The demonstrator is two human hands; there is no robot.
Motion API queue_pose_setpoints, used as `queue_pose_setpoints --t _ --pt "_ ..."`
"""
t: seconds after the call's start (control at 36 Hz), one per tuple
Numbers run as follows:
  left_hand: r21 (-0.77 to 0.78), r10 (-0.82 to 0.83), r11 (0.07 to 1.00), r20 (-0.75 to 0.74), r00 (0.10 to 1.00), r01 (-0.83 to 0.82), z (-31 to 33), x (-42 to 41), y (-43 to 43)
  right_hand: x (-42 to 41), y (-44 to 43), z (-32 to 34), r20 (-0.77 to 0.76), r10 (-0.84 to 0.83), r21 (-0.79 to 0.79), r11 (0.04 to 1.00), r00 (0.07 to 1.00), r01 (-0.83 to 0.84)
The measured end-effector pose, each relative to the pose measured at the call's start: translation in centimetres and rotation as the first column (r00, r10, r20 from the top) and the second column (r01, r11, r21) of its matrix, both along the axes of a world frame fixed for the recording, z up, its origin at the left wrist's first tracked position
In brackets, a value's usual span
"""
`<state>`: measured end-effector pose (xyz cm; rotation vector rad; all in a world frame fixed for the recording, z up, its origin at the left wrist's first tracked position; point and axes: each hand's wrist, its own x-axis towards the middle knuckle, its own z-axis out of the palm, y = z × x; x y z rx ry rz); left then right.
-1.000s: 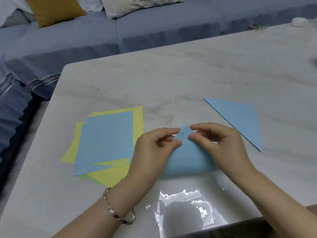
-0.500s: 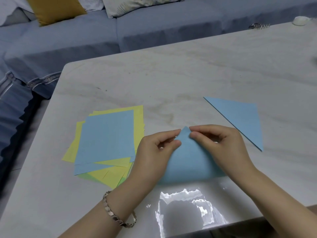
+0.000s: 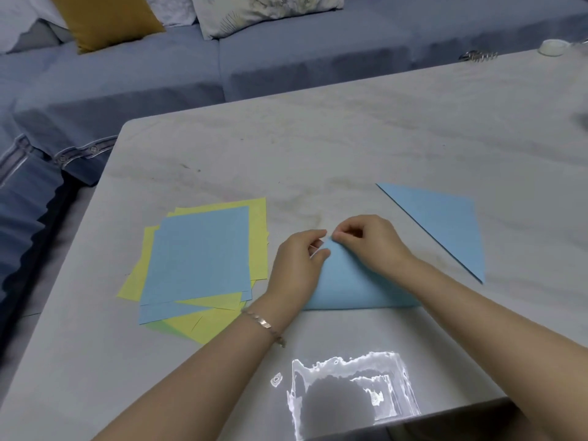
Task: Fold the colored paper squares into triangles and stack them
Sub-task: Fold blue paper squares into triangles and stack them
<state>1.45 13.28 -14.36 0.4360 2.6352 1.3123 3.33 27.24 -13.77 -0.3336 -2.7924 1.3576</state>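
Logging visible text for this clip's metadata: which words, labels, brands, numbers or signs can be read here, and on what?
No readable text anywhere.
The blue sheet pinched by the left hand and right hand, the folded blue triangle and the paper pile: blank.
The bracelet and the small white object at the far edge of the table: too small to tell.

Blue paper [image 3: 350, 283] corner beneath left hand [image 3: 294, 268].
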Motion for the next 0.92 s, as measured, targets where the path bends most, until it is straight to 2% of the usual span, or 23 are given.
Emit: queue_pose_setpoints --t 0.08,0.14,0.19,0.28,0.33,0.44,0.53,0.69,0.92 --pt "-0.159 -0.103 0.984 -0.168 0.98 0.076 -1.2 0.2 0.0 -0.6 0.1 -1.9 0.009 -0.007 0.095 0.995 1.0 0.006" --pt "-0.206 -0.209 0.965 -0.238 0.949 0.161 -1.5 0.9 -0.1 -0.6 0.2 -2.7 -0.015 -0.008 0.132 0.991 1.0 0.01" --pt "-0.228 -0.338 0.93 -0.219 0.915 0.289 -2.0 1.9 -0.3 -0.5 0.1 -3.1 -0.051 -0.025 0.149 0.988 0.998 0.032" --pt "-0.355 -0.522 0.829 -0.212 0.826 0.432 -3.1 3.1 -0.6 -0.4 -0.2 -3.5 -0.073 -0.046 0.162 0.985 0.996 0.058" --pt "-0.377 -0.564 0.792 -0.149 0.812 0.481 -3.6 3.5 -1.1 -0.4 -0.4 -3.8 -0.081 -0.047 0.177 0.982 0.996 0.061" --pt "-0.445 -0.622 0.729 -0.114 0.774 0.521 -3.9 4.2 -2.2 -0.4 -0.3 -4.1 -0.093 -0.048 0.186 0.98 0.995 0.064" --pt "-0.567 -0.661 0.675 -0.18 0.728 0.473 -4.3 5.0 -3.4 -0.3 -0.3 -4.4 -0.107 -0.045 0.198 0.978 0.993 0.066" --pt "-0.658 -0.661 0.647 -0.235 0.712 0.384 -5.3 6.3 -5.5 -0.2 -0.4 -4.7 -0.137 -0.055 0.205 0.975 0.989 0.082" --pt "-0.611 -0.464 0.777 -0.391 0.795 0.154 -4.4 6.1 -7.5 -0.2 -0.4 -4.9 -0.154 -0.057 0.218 0.972 0.986 0.09"
